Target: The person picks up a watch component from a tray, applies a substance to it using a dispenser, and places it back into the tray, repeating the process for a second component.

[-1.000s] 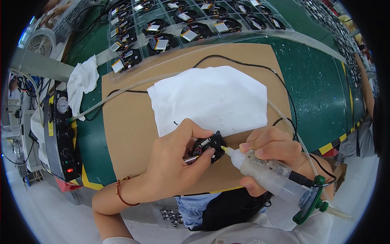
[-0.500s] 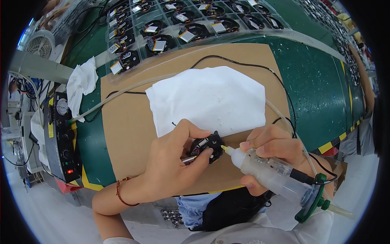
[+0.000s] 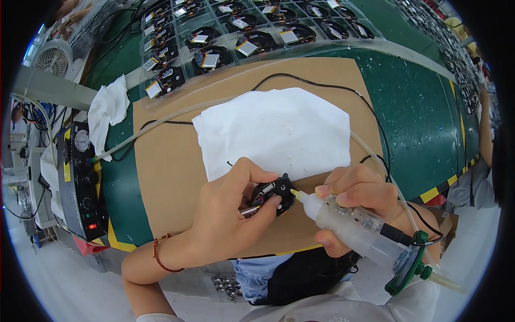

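Your left hand [image 3: 225, 220] was closed around a small black round component [image 3: 272, 194], thumb and fingers pinching it just above the brown cardboard mat [image 3: 171, 177], low centre of the frame. Your right hand [image 3: 357, 196] was wrapped firmly around a clear dispensing syringe [image 3: 354, 228], its pale nozzle tip touching, or just short of, the component's right edge — I could not tell which.

In my judgement the step called for a steady nozzle and a light, even squeeze; resting both wrists on the bench [image 3: 424, 118] would have helped, and the air hose [image 3: 375, 161] trailing from the syringe's green cap [image 3: 407, 268] needed slack so it did not tug the tip off line. The white cloth [image 3: 273, 131] lay just beyond your hands, near enough for wiping the tip.

Containers: the clear moulded trays [image 3: 241, 32] along the upper frame held one black round unit per pocket, each with a small pale rectangular part on it — every pocket I could see was filled. A control box [image 3: 80, 182] with a red light sat at the left edge.
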The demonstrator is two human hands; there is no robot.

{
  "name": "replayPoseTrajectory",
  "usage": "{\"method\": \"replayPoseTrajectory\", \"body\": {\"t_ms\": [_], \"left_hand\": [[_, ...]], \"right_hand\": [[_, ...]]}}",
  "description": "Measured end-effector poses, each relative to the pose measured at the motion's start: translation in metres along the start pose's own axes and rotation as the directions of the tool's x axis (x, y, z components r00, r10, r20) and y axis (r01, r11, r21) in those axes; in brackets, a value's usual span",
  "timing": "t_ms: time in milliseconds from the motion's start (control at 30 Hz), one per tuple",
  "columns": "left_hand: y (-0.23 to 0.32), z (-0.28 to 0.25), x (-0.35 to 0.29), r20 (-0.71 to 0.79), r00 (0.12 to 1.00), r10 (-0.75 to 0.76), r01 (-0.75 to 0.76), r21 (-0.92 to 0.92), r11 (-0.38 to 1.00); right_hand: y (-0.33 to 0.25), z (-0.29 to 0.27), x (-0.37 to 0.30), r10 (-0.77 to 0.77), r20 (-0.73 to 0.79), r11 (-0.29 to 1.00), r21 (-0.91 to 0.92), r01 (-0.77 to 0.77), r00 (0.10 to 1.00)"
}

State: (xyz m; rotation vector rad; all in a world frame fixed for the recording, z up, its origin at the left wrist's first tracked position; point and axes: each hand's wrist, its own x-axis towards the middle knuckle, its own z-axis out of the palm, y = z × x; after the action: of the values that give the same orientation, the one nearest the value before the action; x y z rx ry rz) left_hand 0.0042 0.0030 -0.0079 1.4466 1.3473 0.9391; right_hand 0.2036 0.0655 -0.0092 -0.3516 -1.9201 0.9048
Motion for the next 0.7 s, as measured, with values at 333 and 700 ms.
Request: {"method": "replayPoseTrajectory", "body": {"t_ms": [333, 700], "left_hand": [[-0.0011, 0.0007, 0.0001, 0.001, 1.000, 0.010, -0.010, -0.012, 1.000], [0.0017, 0.0011, 0.0004, -0.008, 1.000, -0.007, 0.007, -0.034, 0.999]], "right_hand": [[-0.0018, -0.0031, 0.0017, -0.001, 0.052, 0.999, -0.032, 0.003, 0.999], [0.0020, 0.0004, -0.0007, -0.071, 0.044, 0.997, -0.023, 0.072, 0.997]]}}
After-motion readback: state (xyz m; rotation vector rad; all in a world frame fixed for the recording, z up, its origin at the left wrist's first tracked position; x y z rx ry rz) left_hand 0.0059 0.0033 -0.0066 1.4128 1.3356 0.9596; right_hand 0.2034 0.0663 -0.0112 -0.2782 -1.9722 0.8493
